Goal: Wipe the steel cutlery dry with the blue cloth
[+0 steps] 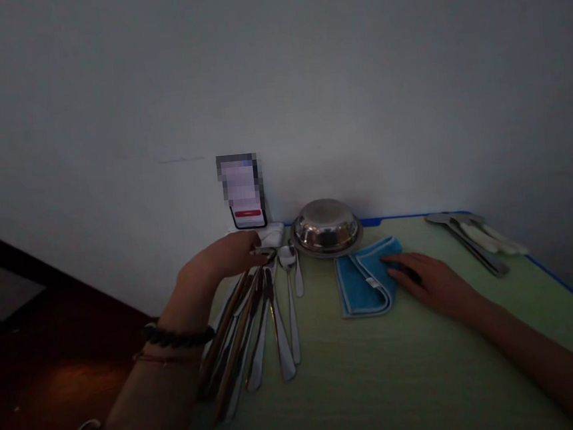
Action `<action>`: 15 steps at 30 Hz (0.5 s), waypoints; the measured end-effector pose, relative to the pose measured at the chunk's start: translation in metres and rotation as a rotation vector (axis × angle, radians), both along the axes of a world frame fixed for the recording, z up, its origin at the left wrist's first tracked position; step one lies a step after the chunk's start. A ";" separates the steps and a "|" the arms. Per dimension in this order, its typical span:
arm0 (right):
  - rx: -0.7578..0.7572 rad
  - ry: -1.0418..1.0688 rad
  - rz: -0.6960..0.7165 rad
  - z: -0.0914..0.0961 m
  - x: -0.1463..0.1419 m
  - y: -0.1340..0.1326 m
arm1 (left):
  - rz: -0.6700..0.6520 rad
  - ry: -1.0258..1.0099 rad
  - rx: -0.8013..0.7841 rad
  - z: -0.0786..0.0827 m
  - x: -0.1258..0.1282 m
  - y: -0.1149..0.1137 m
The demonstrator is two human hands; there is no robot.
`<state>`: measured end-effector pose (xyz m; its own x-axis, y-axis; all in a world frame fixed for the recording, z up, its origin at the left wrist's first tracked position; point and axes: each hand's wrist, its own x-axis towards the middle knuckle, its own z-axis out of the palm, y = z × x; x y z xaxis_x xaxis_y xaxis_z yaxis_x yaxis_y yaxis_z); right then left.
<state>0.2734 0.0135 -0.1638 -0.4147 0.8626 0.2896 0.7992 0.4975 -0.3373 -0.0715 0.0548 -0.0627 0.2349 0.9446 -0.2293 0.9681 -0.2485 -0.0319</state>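
Observation:
My left hand (232, 254) reaches over a fanned pile of cutlery, its fingers closed at the head of a metal spoon (268, 254); the grip is partly hidden. Beneath and beside it lie several metal utensils and brown chopsticks (236, 363), with their handles towards me. Another spoon (290, 295) lies to the right of the pile, close to a shorter utensil (299, 277). My right hand (430, 283) is at the right edge of a folded blue cloth (365, 285), its thumb and forefinger pinching that edge. The cloth has a pale border and a small white tag.
An upturned metal bowl (326, 228) stands by the wall. Behind my left hand a phone (248, 205) leans upright, with a white item (272, 233) at its foot. Metal utensils (472, 245) and white-handled ones (492, 237) lie at the back right of the green table (381, 381).

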 end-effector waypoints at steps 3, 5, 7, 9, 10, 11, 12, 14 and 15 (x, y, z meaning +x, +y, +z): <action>-0.020 -0.027 -0.011 -0.001 -0.001 0.002 | -0.038 -0.012 -0.031 -0.004 0.006 0.000; -0.024 -0.036 -0.010 -0.001 -0.001 0.002 | -0.054 -0.012 -0.029 -0.011 0.014 -0.001; -0.021 -0.039 -0.003 0.000 -0.001 0.002 | -0.036 0.004 -0.016 -0.017 0.022 -0.002; -0.021 -0.033 0.006 0.001 0.000 0.001 | 0.005 0.031 0.010 -0.019 0.026 -0.002; -0.021 -0.024 0.010 0.001 0.000 0.001 | 0.029 0.046 0.021 -0.018 0.025 -0.002; -0.022 -0.013 0.013 0.001 0.000 0.001 | 0.053 0.062 0.028 -0.017 0.023 -0.002; -0.022 -0.001 0.015 0.002 0.000 0.001 | 0.079 0.078 0.027 -0.015 0.020 -0.001; -0.023 0.017 0.017 0.002 0.001 0.001 | 0.131 0.112 -0.006 -0.013 0.011 0.000; -0.024 0.021 0.016 0.001 0.001 0.001 | 0.157 0.130 -0.037 -0.013 0.007 0.001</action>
<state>0.2742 0.0147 -0.1625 -0.4228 0.8627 0.2775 0.7838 0.5018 -0.3659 -0.0642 0.0559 -0.0756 0.0512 0.9577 -0.2830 0.9834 -0.0977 -0.1526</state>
